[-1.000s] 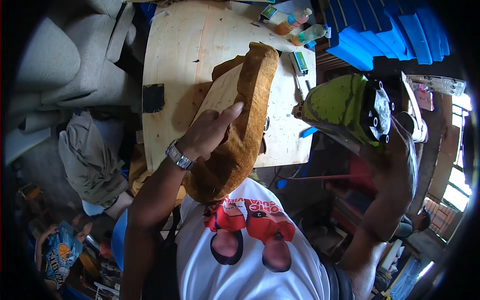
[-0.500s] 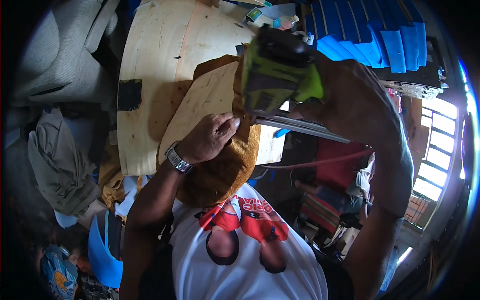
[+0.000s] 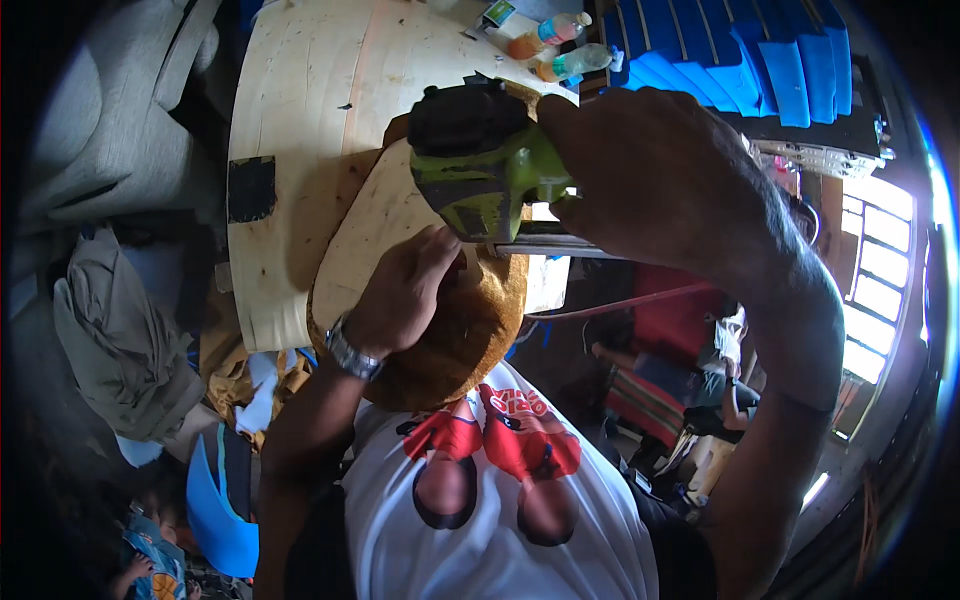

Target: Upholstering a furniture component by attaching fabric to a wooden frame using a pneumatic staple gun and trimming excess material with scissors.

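Note:
My right hand (image 3: 650,180) is wrapped round the grip of a green and black staple gun (image 3: 475,185), its long metal magazine running off to the right below the hand. The gun's nose is hidden; its body stands over the edge of a rounded wooden panel (image 3: 365,225). Golden-brown plush fabric (image 3: 475,345) covers the panel's near end and folds up over its edge. My left hand (image 3: 400,295), with a metal watch on its wrist, pinches the folded fabric just beside the gun. Its fingertips are partly hidden behind the tool.
Under the panel lies a pale wooden tabletop (image 3: 290,110). Two plastic bottles (image 3: 575,62) stand at its far right, near stacked blue padded pieces (image 3: 720,60). Grey upholstery (image 3: 120,110) is at the left, above a draped cloth (image 3: 120,340). Other people are partly visible at lower left and right.
The staple gun has moved left and nearer along the panel edge, to above my left hand. My left hand has shifted slightly left and nearer, still at the fabric.

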Demonstrator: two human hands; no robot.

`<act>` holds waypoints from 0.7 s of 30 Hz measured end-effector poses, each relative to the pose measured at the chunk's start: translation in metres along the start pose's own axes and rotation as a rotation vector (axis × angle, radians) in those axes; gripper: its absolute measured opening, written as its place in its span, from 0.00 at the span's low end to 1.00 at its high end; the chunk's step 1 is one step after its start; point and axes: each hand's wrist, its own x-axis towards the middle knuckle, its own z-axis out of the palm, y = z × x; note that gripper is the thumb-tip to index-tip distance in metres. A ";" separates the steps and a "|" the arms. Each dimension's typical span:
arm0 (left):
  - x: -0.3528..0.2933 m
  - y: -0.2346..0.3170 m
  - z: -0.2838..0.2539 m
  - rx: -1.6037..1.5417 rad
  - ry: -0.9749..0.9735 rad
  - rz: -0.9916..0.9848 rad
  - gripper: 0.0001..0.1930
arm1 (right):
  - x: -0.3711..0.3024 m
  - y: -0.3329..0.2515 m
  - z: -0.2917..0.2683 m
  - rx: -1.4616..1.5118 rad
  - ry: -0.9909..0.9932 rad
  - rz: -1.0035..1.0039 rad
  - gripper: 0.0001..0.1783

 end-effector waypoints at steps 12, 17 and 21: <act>-0.007 0.016 0.047 0.542 0.167 0.218 0.20 | -0.033 0.014 -0.028 0.000 -0.021 0.409 0.25; -0.008 0.011 0.053 0.424 0.313 0.288 0.17 | -0.044 0.017 -0.030 0.096 -0.048 0.351 0.25; 0.000 0.009 0.046 0.381 0.280 0.245 0.18 | -0.047 0.023 -0.020 0.138 0.005 0.325 0.24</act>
